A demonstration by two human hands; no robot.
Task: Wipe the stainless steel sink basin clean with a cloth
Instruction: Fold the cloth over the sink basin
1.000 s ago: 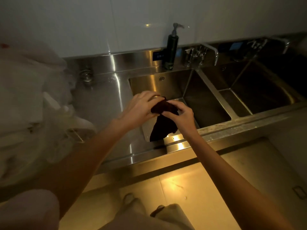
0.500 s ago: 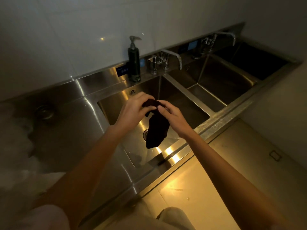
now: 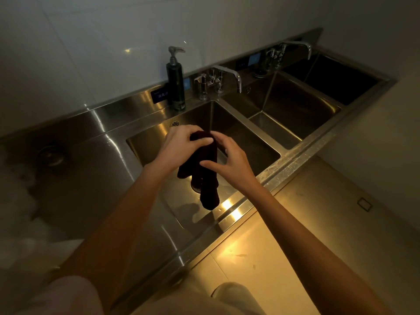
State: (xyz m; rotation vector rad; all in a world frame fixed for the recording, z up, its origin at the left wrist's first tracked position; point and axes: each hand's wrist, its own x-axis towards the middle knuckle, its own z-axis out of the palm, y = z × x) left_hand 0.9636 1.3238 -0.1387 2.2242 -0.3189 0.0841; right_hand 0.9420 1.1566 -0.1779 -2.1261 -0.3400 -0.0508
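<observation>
1. While both bare hands meet above the nearest basin, the count runs: three rectangular stainless steel sink basins (image 3: 268,153) in a row, two chrome swivel taps (image 3: 229,76), one dark cylindrical pump bottle (image 3: 175,87), one cloth.
2. The dark, near-black cloth (image 3: 205,176) is bunched lengthwise and hangs limp, its lower end dangling over the nearest basin's round drain without touching the steel.
3. The left hand (image 3: 179,148) is curled closed around the cloth's top, thumb laid across it.
4. The right hand (image 3: 229,160) is partly spread, fingertips at the cloth's upper edge, thumb out beside the fold; whether it really pinches the cloth, I cannot tell.
5. The nearest basin gleams wet-looking under warm light.
</observation>
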